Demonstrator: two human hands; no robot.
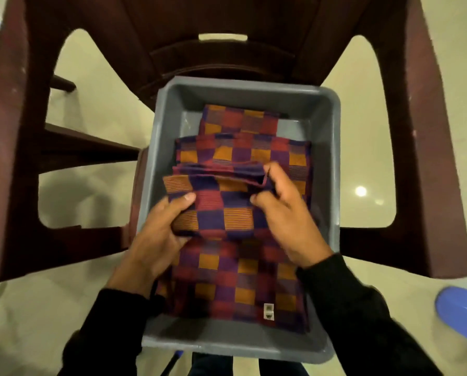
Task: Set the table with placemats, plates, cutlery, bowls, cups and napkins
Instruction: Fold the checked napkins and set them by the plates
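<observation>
Two hands over grey tub [327,158], left hand [156,234] and right hand [283,221] each grip folded checked cloth [213,210] (thumbs on top)

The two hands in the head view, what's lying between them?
In the head view, the folded checkered cloth spans the gap between the left hand and the right hand; both grip it above the grey bin.

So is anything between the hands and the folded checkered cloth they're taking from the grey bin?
Nothing visible. The left hand and right hand already grip the top folded cloth, which lies uppermost in the bin.
</observation>
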